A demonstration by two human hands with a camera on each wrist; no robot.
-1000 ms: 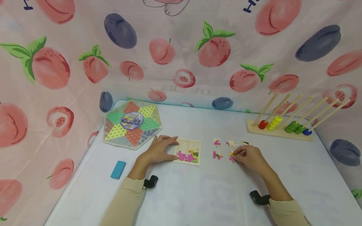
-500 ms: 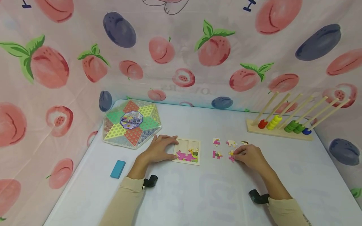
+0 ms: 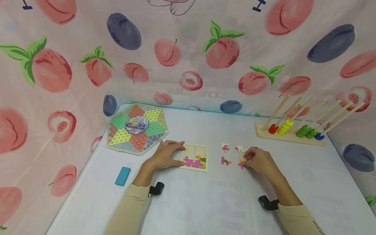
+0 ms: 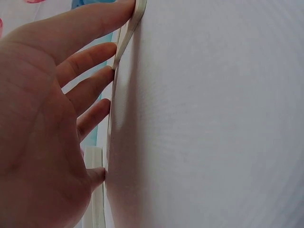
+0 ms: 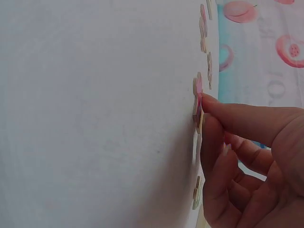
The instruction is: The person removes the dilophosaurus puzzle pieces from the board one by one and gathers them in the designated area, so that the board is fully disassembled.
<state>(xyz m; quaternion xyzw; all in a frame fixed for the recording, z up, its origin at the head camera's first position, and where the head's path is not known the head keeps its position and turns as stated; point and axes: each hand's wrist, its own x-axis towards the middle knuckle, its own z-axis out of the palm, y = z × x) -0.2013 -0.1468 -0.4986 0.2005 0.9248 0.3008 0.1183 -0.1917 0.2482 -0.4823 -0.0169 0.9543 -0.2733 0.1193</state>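
Note:
My left hand spans the left side of a shallow wooden puzzle tray, thumb near its lower corner and fingertips near its upper one. In the left wrist view the thumb touches the tray edge, with fingers spread and fairly straight. Joined pink pieces fill the tray's lower part. My right hand pinches a pink and yellow jigsaw piece between thumb and index finger; the right wrist view shows this piece edge-on, at the table surface or just above it.
Loose jigsaw pieces lie left of and behind my right hand: one pink, one pale, one pink and green. A star-patterned board is back left, a blue block left, a bead rack back right.
My right hand's fingers have shifted slightly up and now cover most of the dark-topped piece behind them. The pinched piece has barely moved. The left hand and tray stay put.

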